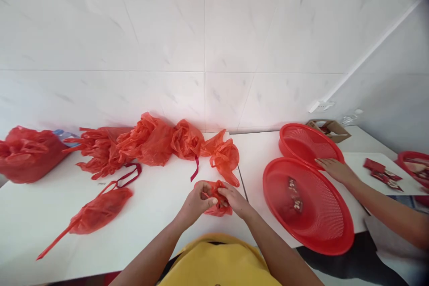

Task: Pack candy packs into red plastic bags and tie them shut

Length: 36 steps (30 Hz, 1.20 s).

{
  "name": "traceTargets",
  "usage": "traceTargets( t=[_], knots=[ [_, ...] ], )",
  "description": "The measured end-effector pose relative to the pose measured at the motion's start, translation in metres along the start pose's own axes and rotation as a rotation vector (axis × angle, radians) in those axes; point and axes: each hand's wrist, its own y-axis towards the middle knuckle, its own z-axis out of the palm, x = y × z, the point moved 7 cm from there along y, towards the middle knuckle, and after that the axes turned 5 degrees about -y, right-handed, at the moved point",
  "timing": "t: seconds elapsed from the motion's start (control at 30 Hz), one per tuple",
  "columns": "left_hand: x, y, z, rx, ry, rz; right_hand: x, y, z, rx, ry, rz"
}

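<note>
Red plastic bag (217,211) rests on the white table (161,241), left of the near basket (330,219); my left hand (196,201) and right hand (237,202) both pinch its bunched top. Well left of that basket lies another bag (100,212); just behind the basket, a co-worker's hand (335,170) reaches over the far basket (301,140).

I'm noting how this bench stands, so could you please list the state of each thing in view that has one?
Held red bag, gathered; knotted or not, unclear
Left hand, pinching the held red bag
Right hand, pinching the held red bag
Front-left red bag, lying down, one end drawn out long
Rear red bags, crumpled
Front basket, holding small packets
Rear basket, touched by a co-worker's hand
Cardboard box, open
Packets at right, lying loose
</note>
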Motion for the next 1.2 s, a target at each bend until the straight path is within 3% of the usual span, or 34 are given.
traceTargets(
  t=[0.2, 0.4, 0.57, 0.7, 1.0, 1.2],
  knots=[
    [0.024, 0.018, 0.017, -0.003, -0.004, -0.096, -0.015, 0.01, -0.01, -0.035, -0.067, -0.018],
    [0.054, 0.037, -0.006, -0.06, 0.083, -0.19, -0.015, -0.002, -0.025, -0.015, -0.117, -0.018],
    [0.048, 0.035, 0.003, 0.064, 0.141, -0.145, 0.004, -0.01, -0.011, 0.128, -0.103, -0.068],
    [0.039, 0.036, 0.003, 0.115, 0.209, -0.113, 0.012, -0.008, -0.016, 0.116, -0.227, -0.151],
    [0.033, 0.017, -0.002, -0.008, 0.142, -0.171, -0.009, 0.014, -0.029, -0.149, -0.676, -0.091],
    [0.034, 0.007, -0.014, -0.05, 0.142, -0.188, -0.004, 0.015, -0.017, -0.303, -0.696, -0.129]
  ],
)
